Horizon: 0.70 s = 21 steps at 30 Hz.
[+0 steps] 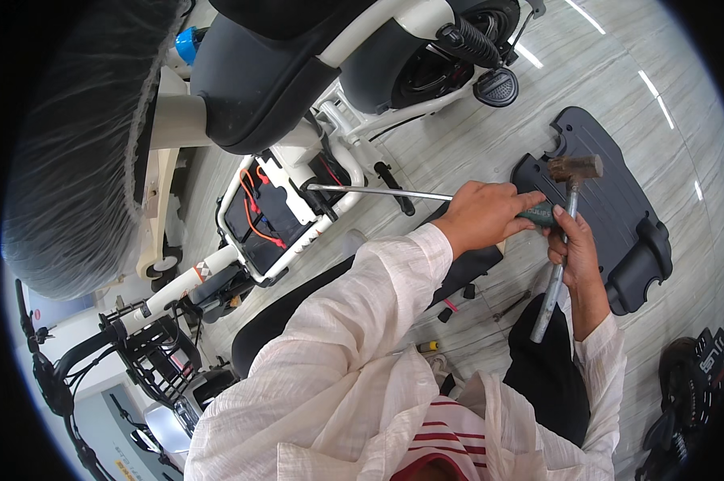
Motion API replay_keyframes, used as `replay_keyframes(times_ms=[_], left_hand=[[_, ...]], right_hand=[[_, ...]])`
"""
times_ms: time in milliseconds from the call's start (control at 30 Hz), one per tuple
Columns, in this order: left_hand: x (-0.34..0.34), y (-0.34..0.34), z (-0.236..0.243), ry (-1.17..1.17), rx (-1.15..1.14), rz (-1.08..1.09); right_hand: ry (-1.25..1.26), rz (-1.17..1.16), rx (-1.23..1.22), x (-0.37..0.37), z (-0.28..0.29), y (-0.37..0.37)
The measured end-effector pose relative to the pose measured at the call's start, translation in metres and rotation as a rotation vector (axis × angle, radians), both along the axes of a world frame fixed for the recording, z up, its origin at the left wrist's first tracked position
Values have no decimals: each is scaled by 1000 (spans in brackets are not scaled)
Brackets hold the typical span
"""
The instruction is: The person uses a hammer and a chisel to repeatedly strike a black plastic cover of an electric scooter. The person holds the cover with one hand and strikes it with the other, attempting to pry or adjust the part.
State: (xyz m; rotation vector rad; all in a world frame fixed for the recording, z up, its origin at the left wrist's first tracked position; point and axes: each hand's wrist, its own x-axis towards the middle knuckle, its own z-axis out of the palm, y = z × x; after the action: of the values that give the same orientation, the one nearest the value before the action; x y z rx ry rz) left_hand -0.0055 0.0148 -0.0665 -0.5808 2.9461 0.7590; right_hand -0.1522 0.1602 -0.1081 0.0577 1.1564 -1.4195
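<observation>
A long screwdriver (pixel 386 191) with a green handle lies almost level across the view. My left hand (pixel 484 212) is closed round its handle, the forefinger stretched along it. The blade's tip touches the dark end of a tube on the white frame (pixel 347 164) of an electric bike; the exact contact is too small to tell. My right hand (pixel 576 243) grips a hammer (pixel 576 168) by its metal handle, beside the butt of the screwdriver. The hammer's rusty head points up, away from my body. Below the tip, the frame surrounds a black battery bay (pixel 278 220) with orange wires.
A black plastic cover (pixel 610 192) lies on the tiled floor at the right. The bike's rear wheel (pixel 442 68) and pedal (pixel 496 86) are at the top. A plastic-wrapped seat (pixel 81 144) fills the upper left. Small tools, including a wrench (pixel 512 306), lie near my legs.
</observation>
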Motion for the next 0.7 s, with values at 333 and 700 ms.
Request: replay_keyframes(times_ms=[333, 700], left_hand=[[-15, -9, 4, 54, -9, -3], [-17, -18, 8, 78, -80, -7]], right_hand=[[-97, -191, 93, -43, 2, 41], [-583, -139, 23, -35, 64, 55]])
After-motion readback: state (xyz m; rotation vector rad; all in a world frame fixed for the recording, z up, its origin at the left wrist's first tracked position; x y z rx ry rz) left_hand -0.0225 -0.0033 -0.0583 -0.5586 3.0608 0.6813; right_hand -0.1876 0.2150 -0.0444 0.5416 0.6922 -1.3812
